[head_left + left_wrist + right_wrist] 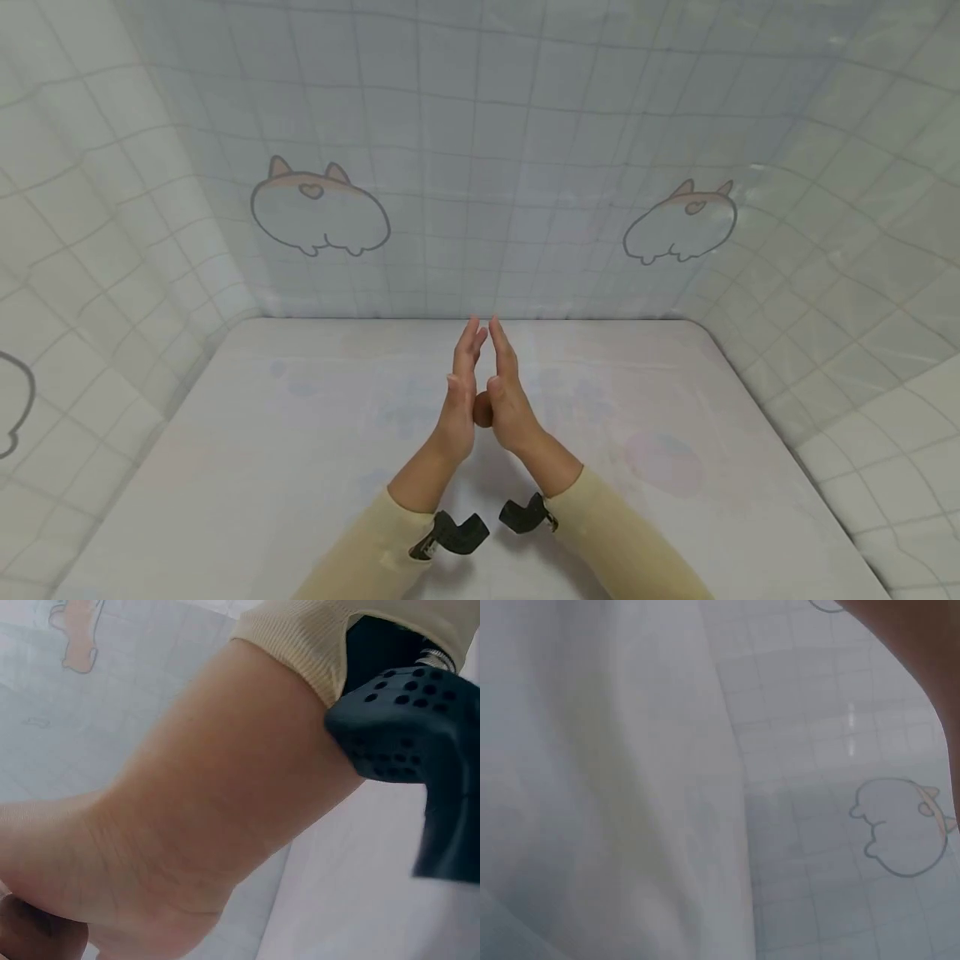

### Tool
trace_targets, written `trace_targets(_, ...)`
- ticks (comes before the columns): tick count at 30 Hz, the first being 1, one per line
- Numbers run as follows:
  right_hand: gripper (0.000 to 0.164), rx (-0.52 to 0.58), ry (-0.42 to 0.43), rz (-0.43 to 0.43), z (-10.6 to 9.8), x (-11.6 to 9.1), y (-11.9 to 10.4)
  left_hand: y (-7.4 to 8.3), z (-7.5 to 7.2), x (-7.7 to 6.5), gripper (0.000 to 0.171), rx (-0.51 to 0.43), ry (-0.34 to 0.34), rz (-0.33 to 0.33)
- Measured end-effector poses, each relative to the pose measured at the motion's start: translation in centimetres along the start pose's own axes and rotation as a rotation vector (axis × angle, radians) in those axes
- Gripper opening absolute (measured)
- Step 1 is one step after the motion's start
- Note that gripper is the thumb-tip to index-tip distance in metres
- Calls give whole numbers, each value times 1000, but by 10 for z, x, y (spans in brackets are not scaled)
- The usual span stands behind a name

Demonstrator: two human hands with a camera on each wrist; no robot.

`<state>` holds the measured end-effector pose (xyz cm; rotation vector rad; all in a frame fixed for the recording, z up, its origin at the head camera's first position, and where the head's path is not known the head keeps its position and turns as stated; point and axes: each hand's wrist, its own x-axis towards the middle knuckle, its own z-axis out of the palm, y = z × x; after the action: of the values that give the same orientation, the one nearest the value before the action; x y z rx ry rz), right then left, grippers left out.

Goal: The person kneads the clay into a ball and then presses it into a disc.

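Note:
A small round brown ball (pixel 483 410) sits between the two palms, in the middle of the head view. My left hand (pixel 459 408) presses it from the left with its fingers straight and pointing away. From the other side my right hand (pixel 513 408) presses against it, its fingers also straight. The fingertips of both hands lean close together with a slim gap between them. In the left wrist view the brown ball (pixel 41 934) shows at the lower left corner, under the heel of a hand. Only an edge of the forearm (pixel 922 652) appears in the right wrist view.
Both hands are above a table (pixel 300 433) with a pale, faintly patterned cover. White grid-patterned sheets with dog drawings (pixel 321 212) enclose it at the back and sides. Black wrist camera mounts (pixel 461 533) stick out from the cream sleeves (pixel 375 550).

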<state>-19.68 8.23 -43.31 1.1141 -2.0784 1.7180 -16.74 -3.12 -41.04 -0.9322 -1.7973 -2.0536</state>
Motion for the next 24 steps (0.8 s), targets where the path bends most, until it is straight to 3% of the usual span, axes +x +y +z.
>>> trace_targets(4,82,39,-21,-94,4,-5,1,-1,0,1,95,13,29,21)
trace_targets(10,83,-29,20,-156,10,-12,-4,-1,-2,5,97,44,76,14)
trace_targets(13,88,-29,8,-175,13,-14,-9,-2,-4,8,99,51,104,-19)
trace_targets(19,90,100,-39,-187,19,-20,-16,-6,-7,11,103,65,147,-94)
trace_targets(24,91,107,-21,-243,18,-20,-20,-10,-8,10,98,77,123,-158)
